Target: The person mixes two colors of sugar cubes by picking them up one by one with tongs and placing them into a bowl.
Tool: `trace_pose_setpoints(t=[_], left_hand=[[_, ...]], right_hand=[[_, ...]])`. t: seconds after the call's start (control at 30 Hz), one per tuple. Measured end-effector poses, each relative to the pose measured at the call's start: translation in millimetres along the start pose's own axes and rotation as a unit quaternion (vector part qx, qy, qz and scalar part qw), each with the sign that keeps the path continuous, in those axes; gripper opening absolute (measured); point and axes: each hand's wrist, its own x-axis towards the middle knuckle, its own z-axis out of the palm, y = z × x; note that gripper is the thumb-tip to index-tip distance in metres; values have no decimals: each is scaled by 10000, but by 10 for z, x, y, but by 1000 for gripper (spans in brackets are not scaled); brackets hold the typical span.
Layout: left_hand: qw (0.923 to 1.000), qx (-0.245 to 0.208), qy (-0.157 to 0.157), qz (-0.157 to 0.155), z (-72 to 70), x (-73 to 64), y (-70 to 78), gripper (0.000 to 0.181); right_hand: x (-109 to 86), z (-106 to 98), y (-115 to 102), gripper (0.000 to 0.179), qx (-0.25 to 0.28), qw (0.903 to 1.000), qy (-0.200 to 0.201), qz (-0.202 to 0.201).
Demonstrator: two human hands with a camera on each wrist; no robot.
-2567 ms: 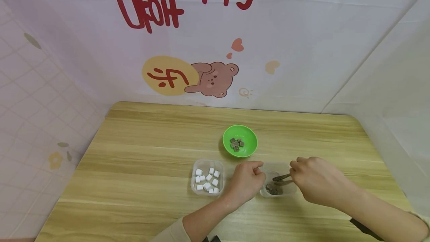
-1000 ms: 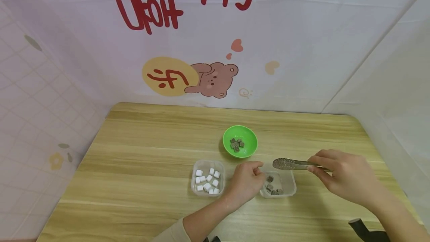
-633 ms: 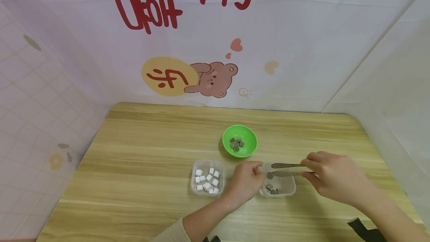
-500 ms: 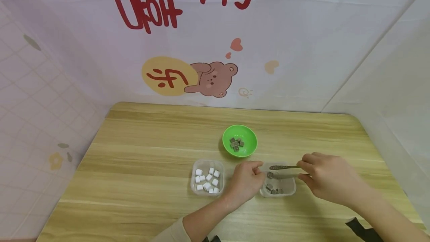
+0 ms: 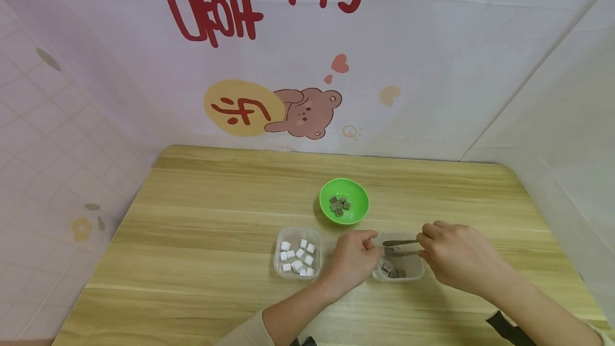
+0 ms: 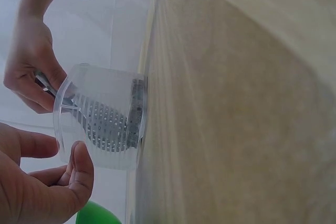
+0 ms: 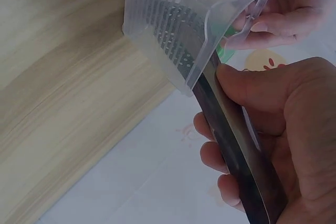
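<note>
My right hand (image 5: 456,255) grips metal tongs (image 7: 239,150), whose perforated tips reach down into a clear plastic container (image 6: 118,74). Several dark grey-brown cubes (image 5: 393,273) lie on the container's floor; another sits at the tong tips near the far left corner, partly covered by them. In the head view the two tong arms stand slightly apart. At the container's left side, my left hand (image 5: 353,260) pinches the rim between thumb and fingers. In the left wrist view, that hand's fingertips (image 6: 81,163) are right at the rim.
Behind the containers stands a green bowl (image 5: 359,211) with several brown cubes (image 5: 339,206). Left of my left hand is a second clear container (image 5: 277,268) holding several white cubes (image 5: 297,266). A printed cloth (image 5: 413,41) hangs behind the wooden table (image 5: 202,228).
The right hand lifted the tongs out of the container, turned them above it, then lowered them back in, toward the cube in the far left corner. The left hand stays put.
</note>
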Motion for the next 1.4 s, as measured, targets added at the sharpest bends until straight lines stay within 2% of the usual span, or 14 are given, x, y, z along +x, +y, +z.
trace_pose_setpoints(t=[0.37, 0.43, 0.57, 0.63, 0.87, 1.07, 1.23, 1.4], left_hand=[[10000, 45, 15, -7, 3, -3, 10, 41], [10000, 39, 17, -8, 4, -5, 9, 42], [10000, 43, 8, 31, 3, -5, 6, 43], [10000, 65, 11, 43, 1, -3, 6, 42], [9999, 142, 47, 26, 2, 5, 8, 43], [9998, 154, 77, 48, 6, 13, 11, 43], [9997, 228, 90, 61, 3, 15, 13, 40], [9995, 275, 101, 113, 2, 8, 16, 44]], right_hand=[[-32, 31, 15, 18, 111, 9998, 107, -80], [-49, 31, 24, 29, 177, 9997, 194, -29], [-77, 12, 40, 64, 286, 9981, 505, 198], [-88, -7, 53, 66, 358, 9966, 677, 317], [-119, -143, 115, 61, 620, 9898, 1095, 669], [-60, -240, 157, 57, 661, 9847, 1396, 802], [29, -213, 174, 54, 705, 9819, 1529, 868], [140, -97, 189, 53, 730, 9786, 1700, 905]])
